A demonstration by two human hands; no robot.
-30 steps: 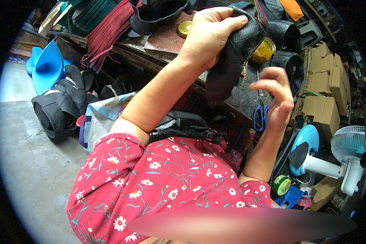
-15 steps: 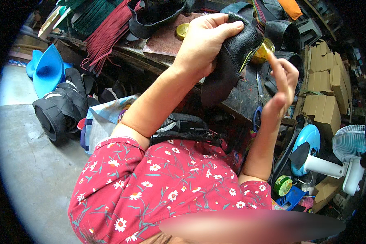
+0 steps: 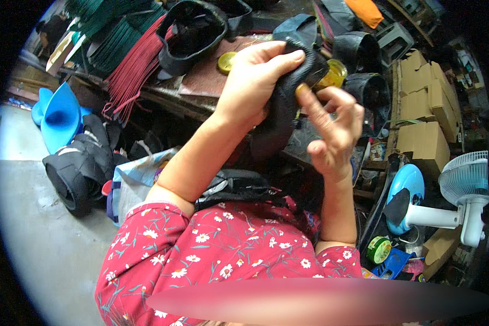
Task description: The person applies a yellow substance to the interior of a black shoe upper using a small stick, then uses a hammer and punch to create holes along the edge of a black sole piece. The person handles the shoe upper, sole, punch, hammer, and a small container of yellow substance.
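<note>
Between the thumb and fingers of my left hand (image 3: 250,81) is a curved piece of black leather (image 3: 285,103), held up over the bench. My right hand (image 3: 336,127) is just right of it, fingers apart and holding nothing. The index finger points at the leather, and its tip carries a yellowish smear; whether it touches the leather I cannot tell. Just behind the leather stands an uncapped jar of yellow paste (image 3: 334,74), partly hidden by the piece. A round yellow lid (image 3: 226,63) lies on the bench, left of my left hand.
Black leather bands (image 3: 193,38) and bundles of red cord (image 3: 138,68) lie across the far bench. Blue foam pieces (image 3: 62,117) and black rolled pieces (image 3: 84,163) are at the left. Cardboard boxes (image 3: 426,136) and a white fan (image 3: 464,179) stand at the right.
My right hand has moved left from beside the jar to the leather, index finger leading. My left hand has turned the leather, so its yellow-edged side no longer shows.
</note>
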